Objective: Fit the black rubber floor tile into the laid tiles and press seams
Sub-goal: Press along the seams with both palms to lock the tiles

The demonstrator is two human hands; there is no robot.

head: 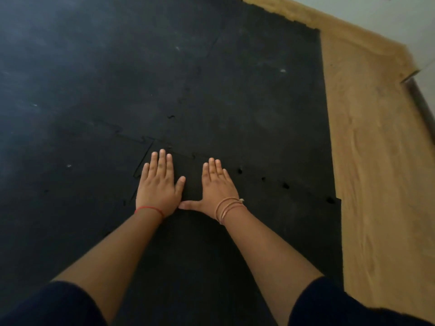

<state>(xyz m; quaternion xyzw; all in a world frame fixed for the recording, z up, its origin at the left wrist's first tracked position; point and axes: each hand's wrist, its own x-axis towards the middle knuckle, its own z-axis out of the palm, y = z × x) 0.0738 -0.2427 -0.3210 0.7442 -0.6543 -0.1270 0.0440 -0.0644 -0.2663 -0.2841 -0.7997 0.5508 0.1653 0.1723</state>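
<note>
The black rubber floor tile (270,220) lies flat in front of me, its far edge along a jigsaw seam (261,178) with the laid tiles (211,78). Small gaps show along that seam to the right. My left hand (160,184) rests flat, palm down, on the tile near its far left corner, fingers together. My right hand (217,187) is also flat on the tile beside it, thumb stretched out towards the left hand. Neither hand holds anything. A red thread sits on my left wrist and thin bangles on my right.
Bare wooden floor (376,161) runs along the right of the black tiles. A pale wall (376,15) and a dark strip (419,100) at its base stand at the far right. Laid tiles stretch away to the left and ahead.
</note>
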